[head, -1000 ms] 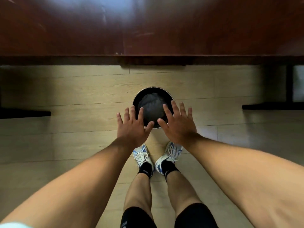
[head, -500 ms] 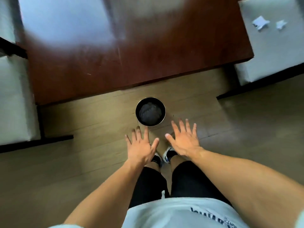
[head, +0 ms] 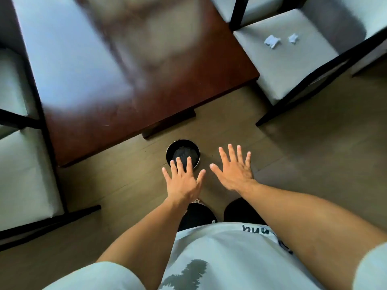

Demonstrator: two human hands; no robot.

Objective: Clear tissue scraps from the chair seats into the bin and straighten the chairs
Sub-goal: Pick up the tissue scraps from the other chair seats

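A small round black bin (head: 189,147) stands on the floor just below the table's near edge. My left hand (head: 183,181) is spread flat, palm down, its fingertips overlapping the bin's near rim in the view. My right hand (head: 234,169) is also spread and holds nothing, to the right of the bin. Two white tissue scraps, one larger (head: 271,41) and one smaller (head: 293,38), lie on the pale seat of a black-framed chair (head: 289,65) at the upper right.
A dark red-brown table (head: 125,84) fills the upper middle. A pale-seated chair (head: 23,176) stands at the left, with another seat (head: 12,84) behind it. A further chair (head: 251,9) shows at the top right. Wooden floor lies around my legs.
The view has risen and pulled back from the bin, bringing the chairs and the tissue scraps into sight. Both hands stay spread and have drifted apart.
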